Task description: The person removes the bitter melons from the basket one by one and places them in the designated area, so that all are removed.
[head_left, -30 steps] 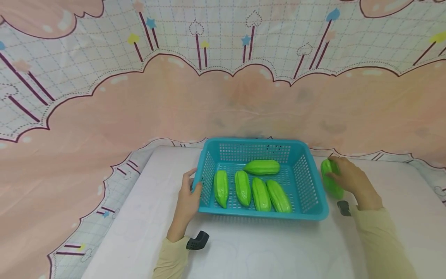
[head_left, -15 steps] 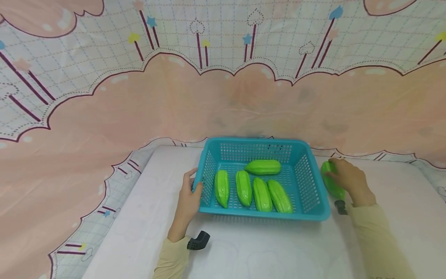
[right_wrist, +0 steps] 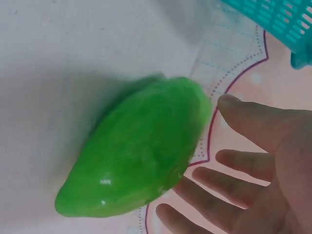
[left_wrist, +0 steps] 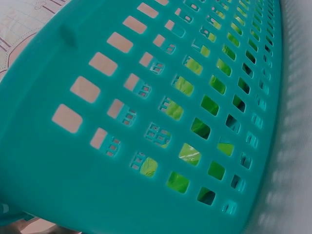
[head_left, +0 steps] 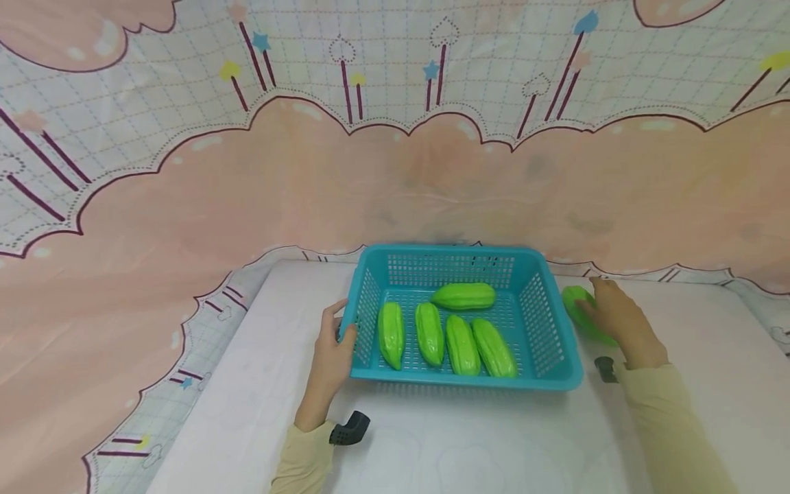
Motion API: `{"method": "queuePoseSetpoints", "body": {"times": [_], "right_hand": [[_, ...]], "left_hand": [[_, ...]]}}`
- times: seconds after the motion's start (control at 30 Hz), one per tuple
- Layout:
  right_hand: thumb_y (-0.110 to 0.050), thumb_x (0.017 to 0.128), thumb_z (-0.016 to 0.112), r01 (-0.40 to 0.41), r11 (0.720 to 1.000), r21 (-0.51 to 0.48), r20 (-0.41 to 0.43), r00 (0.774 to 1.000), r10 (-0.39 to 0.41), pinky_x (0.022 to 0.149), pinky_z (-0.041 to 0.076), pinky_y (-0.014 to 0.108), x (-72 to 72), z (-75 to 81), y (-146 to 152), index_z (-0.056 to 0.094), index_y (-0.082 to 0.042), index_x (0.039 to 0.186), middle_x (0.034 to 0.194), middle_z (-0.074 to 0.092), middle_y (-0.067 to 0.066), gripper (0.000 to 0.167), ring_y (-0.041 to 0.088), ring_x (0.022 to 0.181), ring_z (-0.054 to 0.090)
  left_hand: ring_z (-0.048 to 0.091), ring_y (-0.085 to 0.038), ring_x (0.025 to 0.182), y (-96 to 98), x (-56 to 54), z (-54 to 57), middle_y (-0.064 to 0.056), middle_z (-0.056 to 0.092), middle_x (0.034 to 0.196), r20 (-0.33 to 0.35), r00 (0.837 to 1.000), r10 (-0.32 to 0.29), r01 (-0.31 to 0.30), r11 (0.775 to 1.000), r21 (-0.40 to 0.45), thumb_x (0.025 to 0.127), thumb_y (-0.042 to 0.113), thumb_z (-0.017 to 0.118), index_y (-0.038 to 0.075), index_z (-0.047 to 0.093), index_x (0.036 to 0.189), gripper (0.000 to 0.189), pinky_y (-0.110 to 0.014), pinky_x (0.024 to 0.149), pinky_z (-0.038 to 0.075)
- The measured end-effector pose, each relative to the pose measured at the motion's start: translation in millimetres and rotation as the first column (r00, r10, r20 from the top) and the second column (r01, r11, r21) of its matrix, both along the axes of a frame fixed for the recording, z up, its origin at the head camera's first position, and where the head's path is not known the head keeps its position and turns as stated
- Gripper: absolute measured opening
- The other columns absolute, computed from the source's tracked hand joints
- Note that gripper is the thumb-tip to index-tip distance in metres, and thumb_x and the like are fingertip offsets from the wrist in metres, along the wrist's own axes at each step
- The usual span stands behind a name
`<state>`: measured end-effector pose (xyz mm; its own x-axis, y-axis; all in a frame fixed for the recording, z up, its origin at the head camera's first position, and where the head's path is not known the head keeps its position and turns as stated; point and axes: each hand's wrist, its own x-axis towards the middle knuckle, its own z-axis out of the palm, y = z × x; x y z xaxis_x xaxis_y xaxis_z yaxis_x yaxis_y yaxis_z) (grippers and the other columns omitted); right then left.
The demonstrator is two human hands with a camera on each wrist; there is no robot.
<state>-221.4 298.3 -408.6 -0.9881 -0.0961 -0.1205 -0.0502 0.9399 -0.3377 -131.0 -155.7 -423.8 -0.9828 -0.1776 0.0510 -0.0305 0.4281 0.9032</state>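
A blue-green plastic basket (head_left: 469, 382) holds several ridged green gourds (head_left: 391, 335). My left hand (head_left: 332, 357) grips its left side, with the thumb at the rim; in the left wrist view the slotted wall (left_wrist: 53, 165) hides most of that hand. Just right of the basket, a glossy green gourd (right_wrist: 139, 151) with one tapered end lies slanted over the white table. My right hand (right_wrist: 263, 170) is beside it, thumb and fingers spread and fairly straight, fingertips right at its edge. The head view shows this hand (head_left: 620, 319) partly covering the gourd.
The white table (head_left: 469, 446) meets a pink cloth backdrop (head_left: 432, 192) printed with stars and sticks close behind the basket. A black wrist device (head_left: 350, 429) sits at my left cuff, another black device (head_left: 606, 369) at my right.
The gourd by my right hand has turned to a more slanted lie, its far end shifting left toward the basket. My left hand and the basket have stayed put.
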Motion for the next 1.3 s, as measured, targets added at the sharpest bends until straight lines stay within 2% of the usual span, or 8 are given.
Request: {"method": "queuePoseSetpoints", "body": {"times": [0.3,0.8,1.0,1.3], "right_hand": [[-0.019,0.099,0.054,-0.021,1.000,0.008,-0.062,0.998,0.021,0.099,0.034,0.071,5.1,5.5,-4.2,0.034,0.022,0.137,0.135,0.033,0.046,0.059,0.062,0.125,0.035],[-0.017,0.099,0.058,-0.105,0.992,-0.065,-0.172,0.981,0.093,0.101,0.029,0.072,13.5,21.2,-21.0,0.041,0.017,0.135,0.138,0.035,0.043,0.053,0.060,0.128,0.032],[-0.018,0.100,0.054,-0.105,0.993,-0.056,-0.165,0.982,0.095,0.101,0.029,0.072,20.8,29.4,-33.6,0.039,0.015,0.139,0.142,0.034,0.040,0.053,0.058,0.132,0.030],[-0.014,0.098,0.055,-0.118,0.993,-0.023,-0.200,0.973,0.111,0.103,0.032,0.069,28.5,46.4,-47.9,0.038,0.014,0.141,0.142,0.037,0.035,0.054,0.054,0.133,0.033]], "left_hand": [[0.063,-0.035,0.108,0.8,-0.3,-0.7,-0.023,0.057,0.133,-0.008,1.000,-0.005,0.005,1.000,0.018,0.103,0.014,0.041,0.012,0.031,0.151,0.049,-0.048,0.084,0.054],[0.063,-0.035,0.108,-0.1,0.2,-0.4,-0.022,0.057,0.133,-0.010,1.000,0.001,-0.001,1.000,0.010,0.103,0.016,0.041,0.011,0.031,0.151,0.050,-0.047,0.083,0.054],[0.062,-0.037,0.110,-2.1,0.0,-2.7,-0.024,0.057,0.133,-0.016,1.000,-0.010,0.010,1.000,0.015,0.103,0.014,0.041,0.010,0.031,0.151,0.050,-0.049,0.084,0.053],[0.062,-0.037,0.111,-1.2,-1.9,-1.9,-0.022,0.057,0.134,0.003,1.000,-0.006,0.006,1.000,0.018,0.103,0.015,0.040,0.013,0.031,0.151,0.049,-0.051,0.087,0.052]]}}
